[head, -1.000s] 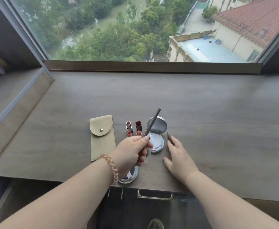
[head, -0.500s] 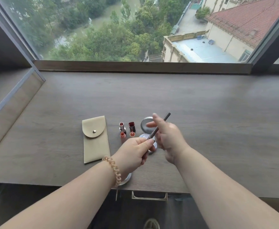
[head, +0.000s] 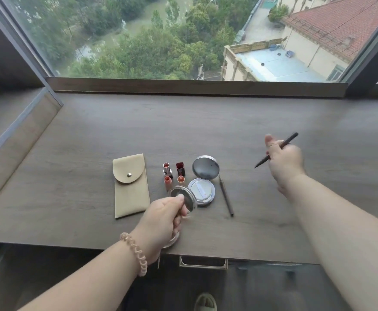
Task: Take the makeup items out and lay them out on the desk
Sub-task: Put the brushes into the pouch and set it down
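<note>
Change: right hand has carried the pen away from the left hand, out to the right.
Hands: well apart.
Right hand: curled round the pen, above the table.
Left hand: grips a round clear case near the table's front edge.
On table: pouch, lipsticks, open compact, thin stick, side by side.

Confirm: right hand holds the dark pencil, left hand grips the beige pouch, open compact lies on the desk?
Wrong on the left hand: in the head view it grips a round silver-rimmed case, while the beige pouch lies untouched on the desk. The rest stands: the right hand holds the dark pencil, and the open compact lies on the desk.
</note>
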`<action>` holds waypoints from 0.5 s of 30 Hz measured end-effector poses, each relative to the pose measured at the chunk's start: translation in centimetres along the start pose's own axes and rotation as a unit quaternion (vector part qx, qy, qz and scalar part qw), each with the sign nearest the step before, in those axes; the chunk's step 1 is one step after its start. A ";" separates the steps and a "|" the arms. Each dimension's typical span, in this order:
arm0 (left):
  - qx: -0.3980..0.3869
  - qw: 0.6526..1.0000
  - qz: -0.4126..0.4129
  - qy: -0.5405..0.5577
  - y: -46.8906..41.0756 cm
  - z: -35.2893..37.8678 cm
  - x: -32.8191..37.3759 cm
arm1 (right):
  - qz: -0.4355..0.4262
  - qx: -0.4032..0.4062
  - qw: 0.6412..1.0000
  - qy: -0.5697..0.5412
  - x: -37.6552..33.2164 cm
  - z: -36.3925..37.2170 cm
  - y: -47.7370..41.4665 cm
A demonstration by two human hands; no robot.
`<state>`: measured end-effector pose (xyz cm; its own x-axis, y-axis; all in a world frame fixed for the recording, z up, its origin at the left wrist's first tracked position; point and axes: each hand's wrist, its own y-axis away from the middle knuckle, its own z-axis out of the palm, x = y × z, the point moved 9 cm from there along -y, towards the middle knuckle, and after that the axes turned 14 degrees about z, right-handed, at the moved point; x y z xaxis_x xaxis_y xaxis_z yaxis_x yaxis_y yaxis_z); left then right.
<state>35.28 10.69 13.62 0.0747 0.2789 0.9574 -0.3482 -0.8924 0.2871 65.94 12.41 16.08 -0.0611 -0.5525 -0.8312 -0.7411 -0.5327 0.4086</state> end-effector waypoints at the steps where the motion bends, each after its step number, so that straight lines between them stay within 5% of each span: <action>1: 0.012 1.000 -0.006 -0.001 -0.3 -0.3 -0.1 | -0.049 -0.039 0.998 0.026 0.1 0.9 0.7; 4: 0.007 1.000 0.000 -0.007 -0.9 0.4 0.5 | -0.152 -0.088 0.968 0.178 2.8 4.1 2.2; 8: 0.013 0.999 -0.003 0.035 -1.5 0.7 0.9 | -0.302 -0.094 0.862 0.397 5.6 7.3 4.2; 11: 0.015 0.997 -0.025 0.067 -1.4 1.2 0.3 | -0.323 -0.092 0.797 0.502 7.1 7.8 4.6; 15: 0.008 0.995 -0.048 0.089 -1.3 2.2 -0.4 | -0.306 -0.095 0.782 0.535 8.2 7.8 4.2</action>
<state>37.76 10.96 12.92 -0.0599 0.4199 0.9056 -0.3319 -0.8640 0.3786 57.07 10.64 8.05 0.9353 -0.3234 -0.1439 -0.2945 -0.9364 0.1906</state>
